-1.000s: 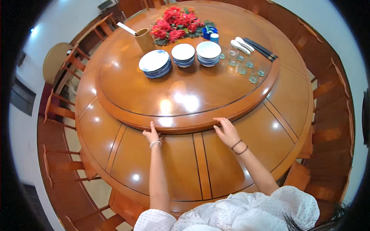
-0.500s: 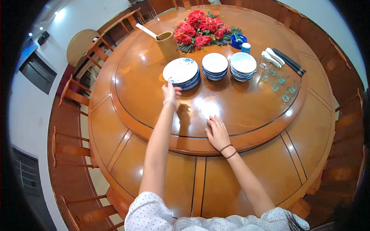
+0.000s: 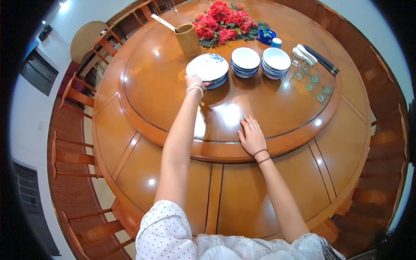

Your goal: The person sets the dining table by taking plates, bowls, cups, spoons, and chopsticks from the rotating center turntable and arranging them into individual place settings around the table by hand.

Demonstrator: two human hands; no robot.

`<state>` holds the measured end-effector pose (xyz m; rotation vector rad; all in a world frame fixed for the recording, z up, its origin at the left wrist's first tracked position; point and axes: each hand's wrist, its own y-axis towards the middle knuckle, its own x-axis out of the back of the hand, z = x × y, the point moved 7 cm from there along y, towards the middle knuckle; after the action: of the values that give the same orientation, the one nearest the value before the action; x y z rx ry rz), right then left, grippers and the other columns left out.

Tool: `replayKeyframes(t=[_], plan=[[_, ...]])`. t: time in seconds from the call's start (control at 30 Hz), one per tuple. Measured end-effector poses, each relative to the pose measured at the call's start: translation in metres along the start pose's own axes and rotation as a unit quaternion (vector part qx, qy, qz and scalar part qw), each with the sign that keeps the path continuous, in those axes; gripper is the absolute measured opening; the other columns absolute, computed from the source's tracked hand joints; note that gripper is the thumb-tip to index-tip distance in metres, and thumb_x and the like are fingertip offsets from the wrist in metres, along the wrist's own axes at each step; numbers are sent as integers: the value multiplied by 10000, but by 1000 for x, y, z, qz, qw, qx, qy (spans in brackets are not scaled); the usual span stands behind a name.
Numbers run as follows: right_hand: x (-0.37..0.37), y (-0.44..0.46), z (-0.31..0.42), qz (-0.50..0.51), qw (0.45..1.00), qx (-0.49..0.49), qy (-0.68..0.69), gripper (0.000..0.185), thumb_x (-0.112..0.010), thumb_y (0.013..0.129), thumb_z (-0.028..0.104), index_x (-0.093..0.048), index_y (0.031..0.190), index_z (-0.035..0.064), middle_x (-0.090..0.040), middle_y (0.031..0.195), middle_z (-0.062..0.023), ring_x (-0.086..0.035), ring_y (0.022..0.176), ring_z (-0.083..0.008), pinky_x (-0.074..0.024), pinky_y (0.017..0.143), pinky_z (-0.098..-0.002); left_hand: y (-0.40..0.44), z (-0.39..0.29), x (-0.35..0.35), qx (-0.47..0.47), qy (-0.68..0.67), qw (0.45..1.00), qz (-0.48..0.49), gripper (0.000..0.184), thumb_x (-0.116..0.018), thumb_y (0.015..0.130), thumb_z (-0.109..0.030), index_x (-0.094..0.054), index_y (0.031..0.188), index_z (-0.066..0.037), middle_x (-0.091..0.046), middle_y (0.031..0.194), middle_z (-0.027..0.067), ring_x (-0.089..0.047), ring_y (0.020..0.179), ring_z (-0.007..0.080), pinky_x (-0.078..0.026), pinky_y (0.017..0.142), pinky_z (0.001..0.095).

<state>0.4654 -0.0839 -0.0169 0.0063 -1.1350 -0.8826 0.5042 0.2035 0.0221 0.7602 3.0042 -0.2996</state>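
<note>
My left hand (image 3: pixel 195 82) grips the near left edge of the top plate (image 3: pixel 207 67), white with a blue pattern. That plate looks slightly raised at the stack of plates (image 3: pixel 219 82), and my fingers are partly hidden under its rim. On the raised round wooden turntable (image 3: pixel 173 108) my right hand (image 3: pixel 252 135) lies flat with its fingers spread, near the front edge. Right of the plates stand two stacks of white and blue bowls, one in the middle (image 3: pixel 245 59) and one farther right (image 3: pixel 276 60).
A wooden cup (image 3: pixel 187 41) with a white-handled utensil, red flowers (image 3: pixel 223 21), a blue dish (image 3: pixel 265 38) and a small jar (image 3: pixel 276 42) stand behind. Several glasses (image 3: pixel 309 86), white spoons (image 3: pixel 304 54) and black chopsticks (image 3: pixel 321 60) lie right. Chairs (image 3: pixel 73 160) surround the table.
My left hand has reached forward from the turntable's edge and closed on the top plate. My right hand has moved from the edge onto the turntable's surface.
</note>
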Motion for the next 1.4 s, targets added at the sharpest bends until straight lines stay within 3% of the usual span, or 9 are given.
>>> replayKeyframes(t=[0.07,0.17,0.33,0.6,0.87,1.03,1.13,1.2,1.4], plan=[[-1,-6,1,12,1000,-4,-8,361,-502,798,201,-485,1101,6,-426,1217,-166,-350,1173,-311,-273,993,-393,-23,4,10,-11,-25,1000,1,263,-322,827,6,-265,1082,31,-572,815,248,-585,451,242,-430,275,281],[-6,-13,3,14,999,-2,-33,372,-476,809,220,-472,1124,20,-409,1237,-159,-334,1186,-307,-265,999,-392,-91,1,34,-25,-11,997,78,232,-374,869,-99,-298,1083,-55,-557,811,202,-486,371,113,-271,261,204],[-9,-11,10,9,998,-2,-57,384,-455,817,235,-459,1149,41,-389,1259,-155,-326,1195,-301,-251,1006,-391,-248,34,141,-51,-18,992,111,439,-392,876,-100,-208,1273,-78,-527,770,113,-428,367,88,-336,284,191],[-19,-16,24,25,989,-47,-135,444,-397,853,297,-395,1234,69,-336,1314,-135,-281,1233,-273,-207,1021,-399,-461,144,225,131,23,983,126,462,-408,892,-126,-169,1287,-108,-563,802,113,-483,374,100,-363,286,190],[-16,-51,63,145,984,-49,-92,599,-361,847,443,-287,1305,64,-211,1380,-146,-164,1287,-272,-144,1030,-443,-471,186,165,135,3,963,234,473,-391,899,-141,-118,1279,-72,-544,829,131,-504,372,128,-343,273,199],[41,-73,36,229,972,-34,49,557,-509,785,361,-395,1188,-5,-424,1180,-224,-412,1093,-338,-360,910,-402,-463,193,157,108,17,966,235,459,-382,899,-127,-121,1272,-76,-549,755,125,-515,379,132,-347,275,198],[75,-97,-21,165,971,-145,-90,586,-502,793,389,-359,1234,30,-262,1354,-138,-221,1263,-250,-197,987,-524,-462,201,157,119,21,961,249,465,-381,897,-115,-109,1272,-81,-549,759,133,-517,380,139,-355,279,197],[70,-115,-29,162,973,-100,-132,678,-494,791,430,-266,1303,48,-174,1392,-120,-147,1292,-238,-125,1010,-531,-464,204,156,129,13,962,240,472,-380,895,-108,-98,1274,-88,-548,774,145,-519,381,143,-367,280,204],[57,-118,-6,124,966,-151,-172,877,-533,717,531,-158,1341,42,-96,1414,-117,-54,1308,-255,-65,1026,-507,-470,196,146,129,62,957,253,516,-385,886,-93,-60,1287,-95,-545,754,155,-515,368,156,-393,285,222]])
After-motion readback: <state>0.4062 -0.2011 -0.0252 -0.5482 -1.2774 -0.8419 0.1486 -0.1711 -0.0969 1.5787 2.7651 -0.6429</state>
